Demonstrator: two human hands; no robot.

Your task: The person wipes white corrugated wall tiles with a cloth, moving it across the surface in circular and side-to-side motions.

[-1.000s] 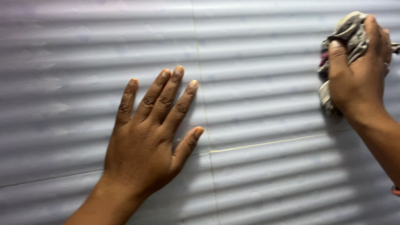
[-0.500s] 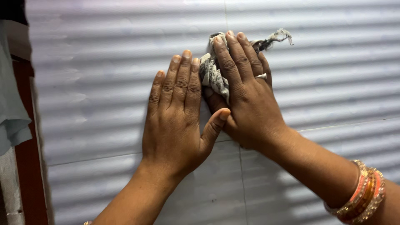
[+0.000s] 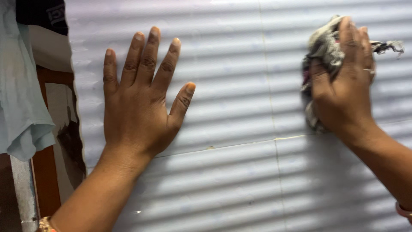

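Observation:
My left hand (image 3: 137, 99) lies flat on a pale ribbed tiled wall (image 3: 227, 86), fingers spread, holding nothing. My right hand (image 3: 343, 90) presses a crumpled grey patterned rag (image 3: 322, 43) against the same wall at the upper right. A frayed end of the rag (image 3: 388, 46) sticks out past my fingers. A ring shows on one right finger. The two hands are well apart.
Thin grout lines cross the wall, one vertical (image 3: 270, 107) and one nearly horizontal (image 3: 223, 146). At the left edge hang a light blue cloth (image 3: 21, 94) and a dark garment (image 3: 43, 15), beside a reddish wooden frame (image 3: 45, 184). Bangles circle both wrists.
My right hand has slid the rag from beside my left hand out to the right. The left hand has shifted left and up, and the view has panned, showing more of the left edge.

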